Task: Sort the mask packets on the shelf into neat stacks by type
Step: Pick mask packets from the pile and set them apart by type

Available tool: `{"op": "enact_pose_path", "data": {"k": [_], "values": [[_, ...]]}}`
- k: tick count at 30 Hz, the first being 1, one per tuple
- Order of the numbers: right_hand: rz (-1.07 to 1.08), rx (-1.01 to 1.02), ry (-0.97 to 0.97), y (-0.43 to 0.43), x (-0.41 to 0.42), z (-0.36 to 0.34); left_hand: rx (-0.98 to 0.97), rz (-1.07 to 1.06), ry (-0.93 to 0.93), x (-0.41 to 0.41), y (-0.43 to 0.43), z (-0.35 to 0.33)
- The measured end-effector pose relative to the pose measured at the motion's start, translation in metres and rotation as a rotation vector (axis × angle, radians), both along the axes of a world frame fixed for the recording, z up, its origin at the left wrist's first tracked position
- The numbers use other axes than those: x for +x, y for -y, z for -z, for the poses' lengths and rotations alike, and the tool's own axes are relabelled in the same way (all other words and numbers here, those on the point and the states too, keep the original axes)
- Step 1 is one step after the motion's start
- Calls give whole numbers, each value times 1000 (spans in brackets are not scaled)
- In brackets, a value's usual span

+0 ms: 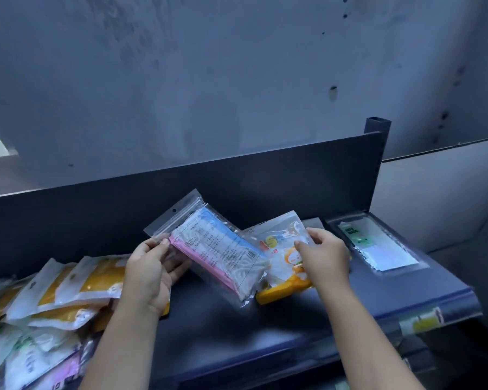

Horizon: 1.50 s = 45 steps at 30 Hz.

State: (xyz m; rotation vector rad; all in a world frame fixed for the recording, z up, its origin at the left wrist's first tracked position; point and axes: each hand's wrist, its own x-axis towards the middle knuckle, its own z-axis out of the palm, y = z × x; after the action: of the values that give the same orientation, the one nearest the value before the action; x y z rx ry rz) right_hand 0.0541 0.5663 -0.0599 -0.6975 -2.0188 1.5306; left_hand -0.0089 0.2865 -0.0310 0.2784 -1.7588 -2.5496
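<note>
My left hand [150,273] grips the upper left end of a clear packet of pink and blue masks [214,249], tilted above the dark shelf [265,319]. My right hand [326,256] pinches a white and orange packet with a cartoon print [282,260], whose lower end lies on the shelf partly under the clear packet. A pile of white and yellow packets [68,291] lies at the left. Several white, green and pink packets [31,358] lie at the bottom left. One clear packet with a green label [378,246] lies flat at the right end.
A dark back panel [237,187] runs behind the shelf, with a metal post [376,128] at its right end. The shelf's front edge carries a yellow-green price label [421,322]. A grey wall rises behind.
</note>
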Motion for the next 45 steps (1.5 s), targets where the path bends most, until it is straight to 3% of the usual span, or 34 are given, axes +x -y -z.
{"op": "enact_pose_path", "data": {"k": [10, 19, 25, 31, 34, 38, 40, 43, 45], "values": [[83, 36, 105, -91, -12, 7, -34, -23, 66, 7, -73, 22], [52, 82, 125, -112, -39, 11, -92, -35, 153, 19, -77, 36], [-45, 279, 306, -114, -56, 15, -78, -37, 217, 19, -70, 47], [-10, 300, 429, -109, -63, 18, -51, -32, 237, 19, -66, 51], [54, 369, 401, -106, -61, 16, -39, -34, 236, 17, -61, 51], [76, 444, 192, -82, -49, 8, 17, -21, 257, 10, -58, 52], [-76, 389, 74, -56, -38, -2, 63, 0, 280, 6, -60, 52], [-596, -8, 132, -20, -20, -16, 111, 29, 310, 1, -69, 49], [-749, -140, 143, -7, -15, -12, 86, 18, 297, -1, -75, 46]]}}
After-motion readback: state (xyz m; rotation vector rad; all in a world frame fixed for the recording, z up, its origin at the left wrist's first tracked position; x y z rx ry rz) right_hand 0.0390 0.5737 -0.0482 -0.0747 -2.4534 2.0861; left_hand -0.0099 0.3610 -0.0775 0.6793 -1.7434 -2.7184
